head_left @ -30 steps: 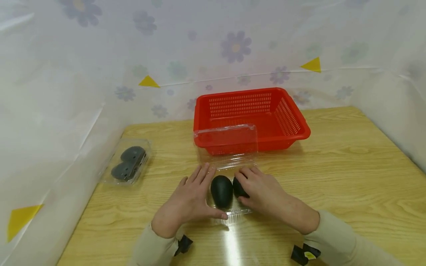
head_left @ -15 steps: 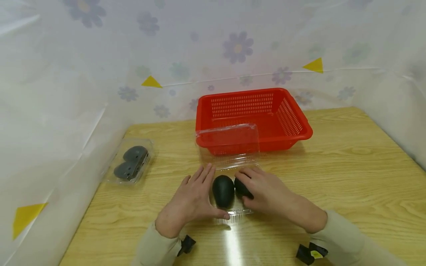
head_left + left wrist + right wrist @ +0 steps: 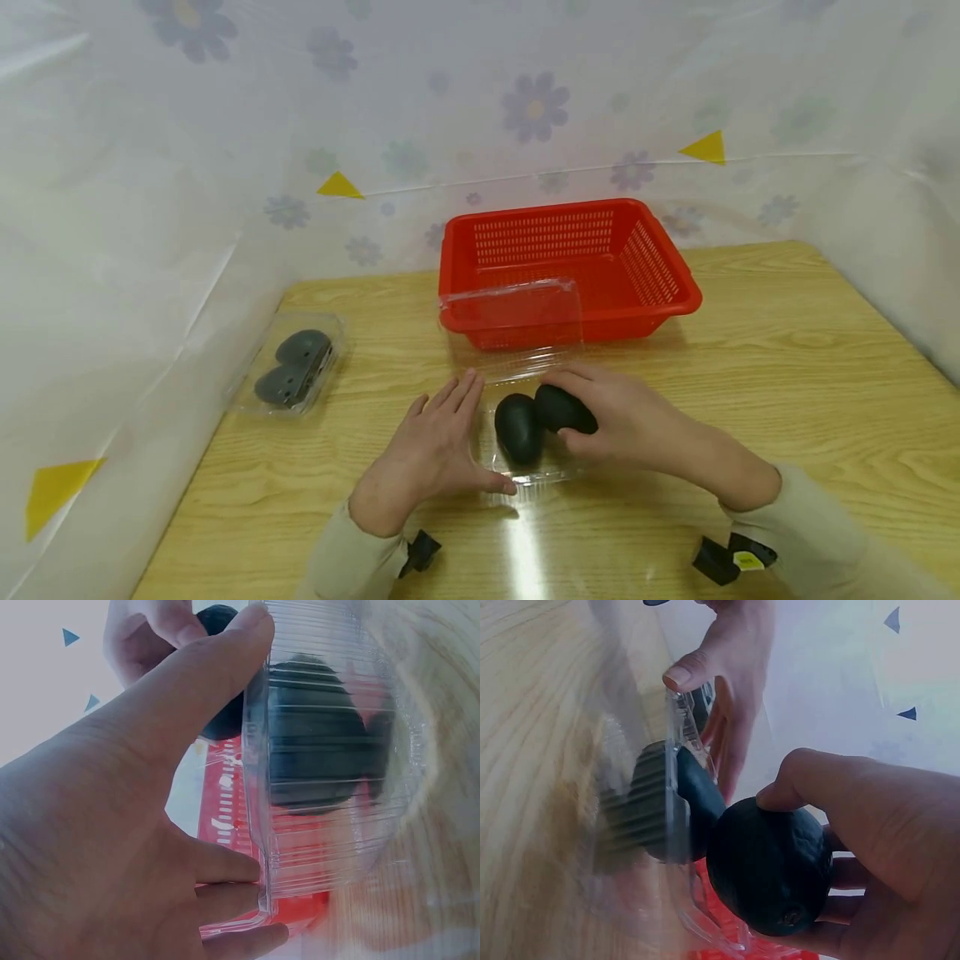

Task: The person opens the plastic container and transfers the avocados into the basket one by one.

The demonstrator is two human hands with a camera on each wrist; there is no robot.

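Note:
An open clear plastic clamshell box (image 3: 551,478) stands on the table, its lid (image 3: 517,363) tipped back toward the basket. One dark green avocado (image 3: 519,429) lies inside it. My right hand (image 3: 626,417) grips a second avocado (image 3: 566,410) between thumb and fingers, tilted over the box's right half. In the right wrist view this held avocado (image 3: 769,866) is above the rim, right beside the other one. My left hand (image 3: 431,458) spreads along the box's left side, thumb at the front rim and fingers straight at the left edge.
Behind the box is a red plastic basket (image 3: 570,325) with slotted sides, overlapped by the clear lid. A closed clear box (image 3: 251,396) with two dark avocados (image 3: 302,347) lies at the table's left edge. A flowered white sheet (image 3: 450,108) surrounds the wooden table (image 3: 787,375).
My right hand has lifted its avocado and shifted right, tilting it. The other avocado has moved slightly right within the box. My left hand stays at the box's edge.

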